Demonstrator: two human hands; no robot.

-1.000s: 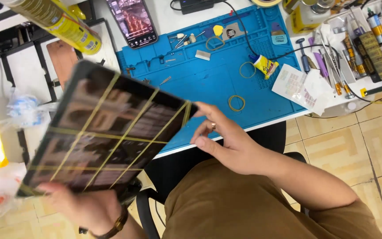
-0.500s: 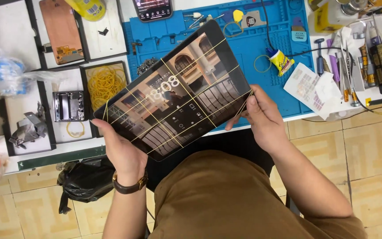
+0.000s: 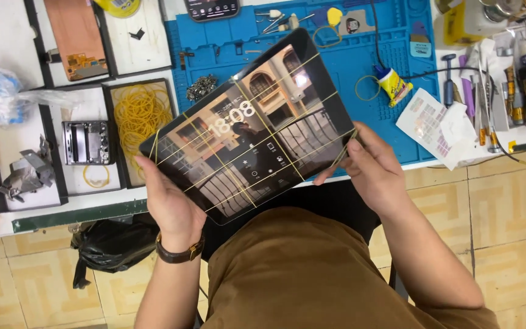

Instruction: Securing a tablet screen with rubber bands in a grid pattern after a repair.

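The person is holding a tablet (image 3: pixel 248 125) above the lap, tilted, with its far edge over the blue work mat (image 3: pixel 312 55). The left hand (image 3: pixel 175 204) is gripping the tablet's edge at about seven o'clock, fingers curled underneath and thumb on the bezel. The right hand (image 3: pixel 372 167) is closed on the corner at about four o'clock, and its fingertips appear to be pinching one of the yellow rubber bands (image 3: pixel 257 119) stretched across the glass. The screen is lit, showing a photo of a building.

A judgement on risk: the tablet is hanging in the air over a tiled floor (image 3: pixel 506 207), supported only at two edges, so a loosened grip could let it drop. A band pulled at the corner could snap back or slide off, and if the bands are clamping the screen down, that could let it lift. Fingers on the lit glass could also trigger the display.

Counting what is showing: one tablet; roughly seven band lines crossing it, about four running the long way and three across, though the exact number is hard to tell. One tray of loose yellow bands (image 3: pixel 140 116) is lying at nine o'clock from the tablet. One phone (image 3: pixel 212 8) is sitting at twelve o'clock on the mat. One black bag (image 3: pixel 111 244) is lying on the floor at eight o'clock. One wristwatch (image 3: pixel 179 253) is on the left wrist.
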